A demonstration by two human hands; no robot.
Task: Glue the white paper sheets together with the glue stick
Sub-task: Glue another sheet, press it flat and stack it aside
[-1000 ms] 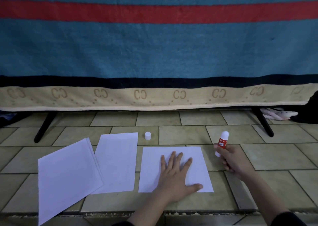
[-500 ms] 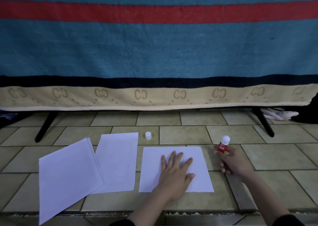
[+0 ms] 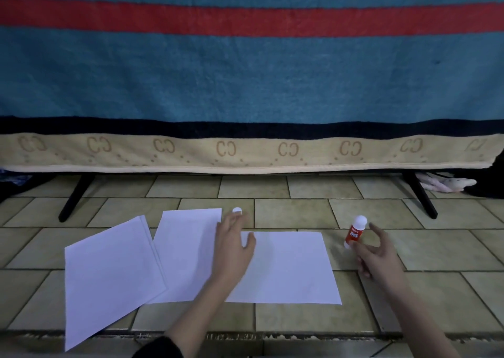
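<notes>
Off the sheet comes the left hand (image 3: 231, 246) — a moment ago it lay flat on the right-hand paper sheet (image 3: 289, 267), and now it reaches up and left, fingers loosely spread, fingertips right at the white glue cap (image 3: 237, 210); whether they touch it, I cannot tell. Over on the right, the glue stick (image 3: 355, 231) has gone down onto the floor, standing upright just off the sheet's far right corner. The right hand (image 3: 377, 254) has let go and sits just behind it, fingers opened in a loose curl, holding nothing, one fingertip close against the tube's base.

Nearest to us, both forearms come in from the bottom edge, a dark sleeve (image 3: 161, 348) on the left one. On the tiled floor (image 3: 436, 251), a stack of white sheets (image 3: 109, 273) lies angled at the left, overlapping the near edge of a middle sheet (image 3: 185, 248), which the left forearm crosses. Beyond the papers, black stand legs (image 3: 73, 198) splay on the tiles, and behind them hangs a blue blanket (image 3: 245, 79) with a red stripe and beige hem.
</notes>
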